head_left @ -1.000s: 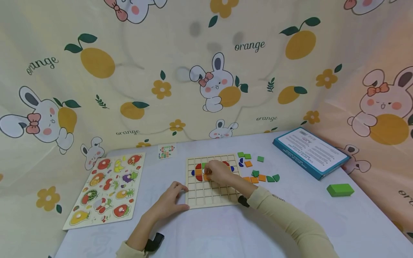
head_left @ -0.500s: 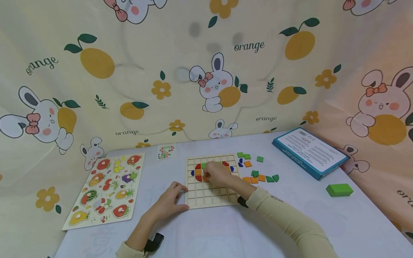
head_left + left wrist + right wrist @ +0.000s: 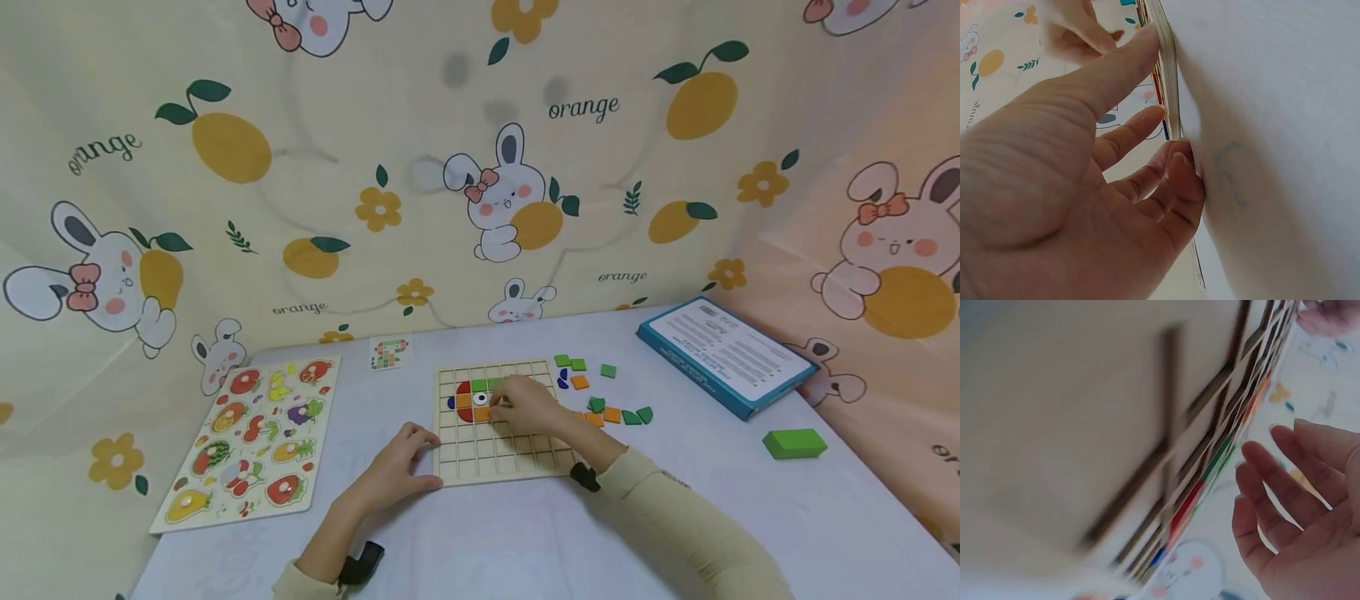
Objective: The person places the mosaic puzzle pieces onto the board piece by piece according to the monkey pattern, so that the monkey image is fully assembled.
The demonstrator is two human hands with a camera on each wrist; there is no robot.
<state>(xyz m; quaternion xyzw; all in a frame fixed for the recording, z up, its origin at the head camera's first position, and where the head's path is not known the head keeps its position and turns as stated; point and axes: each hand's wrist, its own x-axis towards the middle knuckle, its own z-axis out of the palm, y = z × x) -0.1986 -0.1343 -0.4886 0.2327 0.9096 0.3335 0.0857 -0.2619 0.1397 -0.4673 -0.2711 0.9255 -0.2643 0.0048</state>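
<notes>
A pale wooden grid board (image 3: 504,457) lies on the table. Set in it on the left are red rounded tiles (image 3: 462,412), green square tiles (image 3: 478,385), orange tiles (image 3: 480,413), a blue half-round tile (image 3: 452,402) and a white tile with an eye (image 3: 481,399). My right hand (image 3: 531,406) hovers over the upper middle of the grid, covering some tiles. In the right wrist view its fingers (image 3: 1266,464) are loosely bent, holding nothing visible. Thumb and fingertips of my left hand (image 3: 393,468) touch the board's left edge, as the left wrist view also shows.
Loose green (image 3: 577,364), orange (image 3: 612,415) and blue (image 3: 563,378) tiles lie right of the board. A picture card (image 3: 389,353) sits behind it. A fruit puzzle board (image 3: 247,446) is at left; a blue-edged box (image 3: 723,354) and green block (image 3: 795,443) are at right.
My right hand has shifted slightly to the right across the board, uncovering the eye tile. The left hand stays at the board's edge.
</notes>
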